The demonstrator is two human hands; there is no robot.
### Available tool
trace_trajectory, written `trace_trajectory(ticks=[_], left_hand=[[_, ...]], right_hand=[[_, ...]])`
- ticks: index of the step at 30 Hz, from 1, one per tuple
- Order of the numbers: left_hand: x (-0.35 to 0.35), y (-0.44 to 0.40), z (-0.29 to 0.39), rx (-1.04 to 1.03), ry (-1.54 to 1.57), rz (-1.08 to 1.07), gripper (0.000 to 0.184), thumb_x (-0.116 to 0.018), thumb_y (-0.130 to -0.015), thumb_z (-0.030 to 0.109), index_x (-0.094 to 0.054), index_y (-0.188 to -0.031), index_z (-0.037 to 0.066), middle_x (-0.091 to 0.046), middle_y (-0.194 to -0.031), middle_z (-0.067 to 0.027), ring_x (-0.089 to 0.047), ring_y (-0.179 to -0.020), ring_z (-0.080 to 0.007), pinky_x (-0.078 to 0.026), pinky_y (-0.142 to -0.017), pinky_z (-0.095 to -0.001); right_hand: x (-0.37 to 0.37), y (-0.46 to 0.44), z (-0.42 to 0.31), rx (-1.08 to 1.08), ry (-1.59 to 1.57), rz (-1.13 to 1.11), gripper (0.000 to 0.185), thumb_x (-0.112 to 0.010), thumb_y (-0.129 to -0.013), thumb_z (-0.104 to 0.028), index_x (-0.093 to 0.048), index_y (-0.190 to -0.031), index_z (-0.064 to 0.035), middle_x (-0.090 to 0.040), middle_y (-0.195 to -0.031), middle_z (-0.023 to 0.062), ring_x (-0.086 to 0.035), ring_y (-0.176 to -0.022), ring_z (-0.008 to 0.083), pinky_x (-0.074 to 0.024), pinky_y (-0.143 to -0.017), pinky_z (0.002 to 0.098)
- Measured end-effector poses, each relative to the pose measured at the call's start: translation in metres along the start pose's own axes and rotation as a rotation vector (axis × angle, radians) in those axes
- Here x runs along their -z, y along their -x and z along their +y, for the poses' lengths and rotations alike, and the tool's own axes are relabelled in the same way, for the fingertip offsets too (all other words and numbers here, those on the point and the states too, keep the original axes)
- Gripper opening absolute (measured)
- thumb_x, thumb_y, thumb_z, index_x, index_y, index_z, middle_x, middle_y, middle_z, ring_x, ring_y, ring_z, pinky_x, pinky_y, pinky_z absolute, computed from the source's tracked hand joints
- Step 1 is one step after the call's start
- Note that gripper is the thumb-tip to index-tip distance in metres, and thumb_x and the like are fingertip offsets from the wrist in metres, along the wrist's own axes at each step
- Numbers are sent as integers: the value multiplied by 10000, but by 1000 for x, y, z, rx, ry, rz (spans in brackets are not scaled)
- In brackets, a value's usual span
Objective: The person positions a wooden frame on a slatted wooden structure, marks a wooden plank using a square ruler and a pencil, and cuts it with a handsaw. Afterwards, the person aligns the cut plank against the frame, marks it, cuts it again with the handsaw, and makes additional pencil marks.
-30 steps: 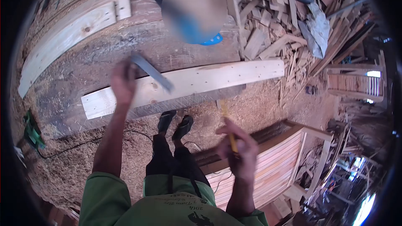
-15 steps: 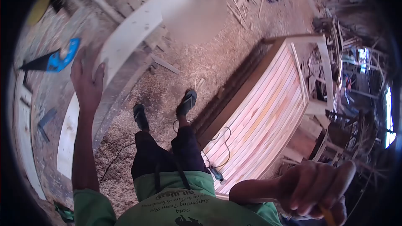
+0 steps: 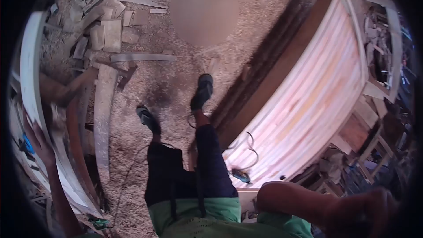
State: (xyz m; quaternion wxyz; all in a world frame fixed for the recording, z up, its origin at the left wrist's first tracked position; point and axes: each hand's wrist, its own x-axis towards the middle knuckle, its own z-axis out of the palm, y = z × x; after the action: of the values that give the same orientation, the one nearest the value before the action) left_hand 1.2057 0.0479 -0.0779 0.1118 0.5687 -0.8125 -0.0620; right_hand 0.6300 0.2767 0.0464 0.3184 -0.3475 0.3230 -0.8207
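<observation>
The fingers point(image 3: 34, 128) of the left hand point(image 3: 44, 150) are stretched out straight and lie along the pale board point(image 3: 31, 70), apparently touching its face. The right hand point(image 3: 372, 209) is raised near the lower right edge, dark and blurred, so whether its fingers pinch anything cannot be told.

The board lies at the far left, along the counter point(image 3: 65, 152), whose grey, worn edge shows just beside it. It is smooth, light wood, and looks bowed in this wide view. A small patch of a blue handle point(image 3: 28, 144) shows just beyond the left hand.

The floor point(image 3: 176, 68) is tan and crumbly, thick with shavings and sawdust. Wood scraps point(image 3: 110, 33), square-cut and splintered pieces together, heap up near the counter, and a long grey plank point(image 3: 103, 121), rough and tapering, runs down beside it.

On the right stands a large slatted panel point(image 3: 304, 105), its narrow strips shading from pink to honey, bordered by a plain brown beam point(image 3: 275, 79). A looped cord point(image 3: 256, 156) and a small dark-blue tool point(image 3: 240, 176) rest at its lower corner. Jumbled timber point(image 3: 374, 150) fills the room's dim right side.
</observation>
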Motion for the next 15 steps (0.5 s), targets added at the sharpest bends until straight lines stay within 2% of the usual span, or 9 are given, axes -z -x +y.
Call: trace_trajectory(ticks=[3,5,6,8,9,10,12,15], left_hand=[[12,10,-31,25,-194,-1,562,-382,-1159,321,-378,-1635,21,-391,-1679,-203,-373,-1556,-357,-276,-1278,-487],[22,13,-35,-185,-421,-61,557,-301,-1178,323,-357,-1643,23,-349,-1702,-222,-347,-1566,-397,-272,-1281,-506],[24,11,-37,-182,-454,-47,563,-300,-1177,330,-355,-1643,21,-350,-1700,-224,-347,-1565,-398,-272,-1281,-505],[28,12,-34,-142,-488,-39,575,-298,-1174,344,-351,-1644,17,-352,-1697,-228,-348,-1563,-401,-271,-1280,-504],[28,12,-29,-124,-511,-35,581,-296,-1173,351,-349,-1644,15,-352,-1696,-230,-349,-1562,-402,-271,-1280,-504],[29,10,-25,-108,-531,-29,587,-295,-1171,358,-347,-1644,13,-353,-1694,-231,-349,-1562,-403,-271,-1280,-504],[17,5,-17,-90,-554,-26,600,-293,-1169,373,-343,-1644,10,-355,-1691,-235,-350,-1560,-406,-270,-1279,-503],[9,3,-7,-54,-590,-21,620,-289,-1165,394,-337,-1644,4,-357,-1687,-241,-351,-1558,-410,-269,-1278,-502]], right_hand=[[97,28,86,-106,79,403,425,-732,-1016,-307,-634,-1300,-7,-726,-1092,135,-733,-921,262,-620,-836,402],[178,56,189,-371,259,650,469,-716,-1027,-300,-606,-1356,16,-728,-1111,164,-738,-955,292,-630,-857,431],[223,79,251,-582,465,651,386,-644,-1043,-233,-609,-1352,-3,-705,-1244,139,-689,-1056,261,-582,-815,387],[343,197,370,-1166,600,658,501,-788,-965,-338,-630,-1268,28,-691,-1128,123,-665,-918,207,-552,-755,356],[381,252,418,-1463,713,708,623,-864,-897,-387,-628,-1276,48,-683,-1103,119,-667,-918,190,-538,-754,332],[433,341,481,-1424,954,630,690,-891,-854,-442,-621,-1253,52,-697,-1122,177,-695,-981,258,-551,-788,376],[416,349,498,-1438,1373,279,750,-893,-820,-486,-589,-1252,46,-694,-1117,249,-702,-1004,359,-559,-862,445],[422,386,531,-1268,1375,399,788,-901,-775,-518,-575,-1240,28,-688,-1102,281,-688,-1049,414,-542,-937,483]])
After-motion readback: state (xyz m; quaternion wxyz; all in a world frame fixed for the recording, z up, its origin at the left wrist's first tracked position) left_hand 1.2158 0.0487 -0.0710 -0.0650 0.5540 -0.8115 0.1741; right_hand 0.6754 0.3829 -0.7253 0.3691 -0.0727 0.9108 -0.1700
